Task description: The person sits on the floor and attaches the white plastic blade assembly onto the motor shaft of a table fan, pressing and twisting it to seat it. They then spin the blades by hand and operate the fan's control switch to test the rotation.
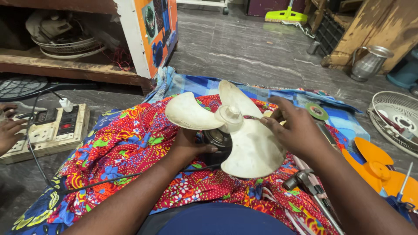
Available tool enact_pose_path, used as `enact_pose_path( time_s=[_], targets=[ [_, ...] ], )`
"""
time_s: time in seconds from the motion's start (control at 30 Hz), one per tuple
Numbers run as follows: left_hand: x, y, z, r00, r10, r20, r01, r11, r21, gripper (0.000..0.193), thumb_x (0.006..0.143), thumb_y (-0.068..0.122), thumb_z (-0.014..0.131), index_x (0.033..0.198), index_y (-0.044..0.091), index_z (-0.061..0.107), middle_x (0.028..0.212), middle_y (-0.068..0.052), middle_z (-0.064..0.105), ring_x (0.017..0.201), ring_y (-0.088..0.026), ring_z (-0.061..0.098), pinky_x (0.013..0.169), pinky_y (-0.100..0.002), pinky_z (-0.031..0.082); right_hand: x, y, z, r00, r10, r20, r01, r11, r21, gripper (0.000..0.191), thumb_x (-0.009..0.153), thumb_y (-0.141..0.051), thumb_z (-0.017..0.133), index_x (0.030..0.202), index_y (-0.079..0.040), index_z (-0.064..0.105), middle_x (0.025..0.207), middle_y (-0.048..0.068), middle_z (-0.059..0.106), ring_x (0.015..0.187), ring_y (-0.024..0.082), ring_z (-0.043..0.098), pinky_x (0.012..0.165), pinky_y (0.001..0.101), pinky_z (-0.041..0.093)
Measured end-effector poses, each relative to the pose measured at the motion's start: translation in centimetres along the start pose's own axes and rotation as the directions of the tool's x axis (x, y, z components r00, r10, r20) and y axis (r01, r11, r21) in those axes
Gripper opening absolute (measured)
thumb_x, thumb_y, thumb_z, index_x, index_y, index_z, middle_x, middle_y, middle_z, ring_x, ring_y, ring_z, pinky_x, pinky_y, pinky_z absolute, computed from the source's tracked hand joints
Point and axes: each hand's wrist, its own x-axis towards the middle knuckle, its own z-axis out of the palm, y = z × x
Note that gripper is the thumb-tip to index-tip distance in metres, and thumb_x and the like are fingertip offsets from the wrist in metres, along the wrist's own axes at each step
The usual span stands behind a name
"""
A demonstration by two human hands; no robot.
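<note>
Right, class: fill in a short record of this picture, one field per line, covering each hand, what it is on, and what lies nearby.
Left hand: grips the dark motor under the fan blades
Right hand: fingers at the hub of the white fan blades, on a thin tool
Surface: flowered cloth
Left side: switch board, another person's hand on it
Right side: orange blades, wire guard

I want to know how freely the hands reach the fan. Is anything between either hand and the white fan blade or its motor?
Nothing visible. The left hand already touches the motor under the blade; the right hand rests on the blade.
</note>
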Motion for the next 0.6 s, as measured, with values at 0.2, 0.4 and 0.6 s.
enact_pose_path(
  time_s=[0.2, 0.4, 0.6],
  targets=[
    [-0.1, 0.3, 0.2, 0.998, -0.063, -0.013, 0.061, 0.988, -0.140, 0.077, 0.058, 0.002, 0.092, 0.128, 0.004, 0.061, 0.130, -0.007, 0.068, 0.124, -0.021, 0.063, 0.102, -0.038, 0.055, 0.6, 0.7, 4.0, 0.995, 0.034, 0.091, -0.038, 0.999, 0.040, 0.049, 0.093, -0.037, 0.068, 0.120, 0.004, 0.064, 0.097, 0.027, 0.071, 0.089, 0.043, 0.070, 0.078, 0.0530, 0.053],
    [0.8, -3.0, -0.4, 1.000, -0.009, -0.030, 0.024, 0.847, 0.531, 0.068, 0.068, 0.009, 0.091, 0.129, 0.004, 0.062, 0.134, -0.015, 0.061, 0.126, -0.028, 0.057, 0.106, -0.039, 0.049, -3.1, -5.8, 2.3, 0.798, 0.415, 0.437, -0.473, 0.880, 0.030, 0.047, 0.103, -0.043, 0.054, 0.092, -0.001, 0.072, 0.074, 0.020, 0.071, 0.064, 0.030, 0.071, 0.065, 0.0441, 0.057],
    [0.3, -8.8, -1.1, 0.989, 0.007, 0.148, 0.000, 0.999, -0.046, 0.044, 0.098, 0.007, 0.062, 0.142, 0.007, 0.053, 0.142, -0.012, 0.063, 0.128, -0.025, 0.063, 0.107, -0.040, 0.052, -6.4, -4.6, 2.0, 0.833, -0.152, 0.533, -0.279, 0.716, 0.640, 0.031, 0.097, -0.027, 0.064, 0.091, 0.001, 0.076, 0.066, 0.005, 0.070, 0.058, 0.011, 0.065, 0.052, 0.0275, 0.052]
  ],
)
